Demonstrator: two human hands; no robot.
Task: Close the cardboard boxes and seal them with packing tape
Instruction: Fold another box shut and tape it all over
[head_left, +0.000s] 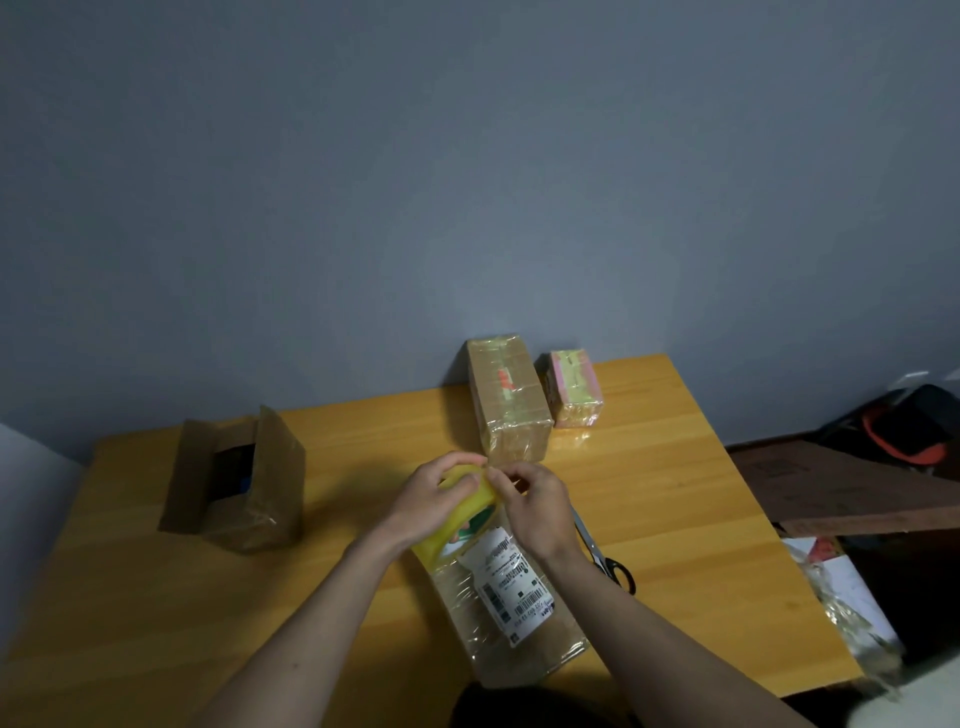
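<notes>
Yellow packing tape roll (464, 512) gripped by left hand (434, 499), right hand (535, 506) pinching its edge, just above taped cardboard box w/ white label (511, 603) on wooden tabletop (675, 493). Open brown box (236, 478) well left; scissors (605, 558) just right.

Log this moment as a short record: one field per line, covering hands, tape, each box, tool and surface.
left hand: grips the tape roll
right hand: pinches at the roll's edge, apparently picking at the tape end
tape roll: yellow, held above the labelled box
labelled box: nearest the person, closed, glossy tape over a shipping label
open box: left side of table, flaps up, dark contents inside
tall taped box: far edge, closed
small pink box: beside the tall one, wrapped
scissors: lying right of the labelled box
table: yellow wood
</notes>
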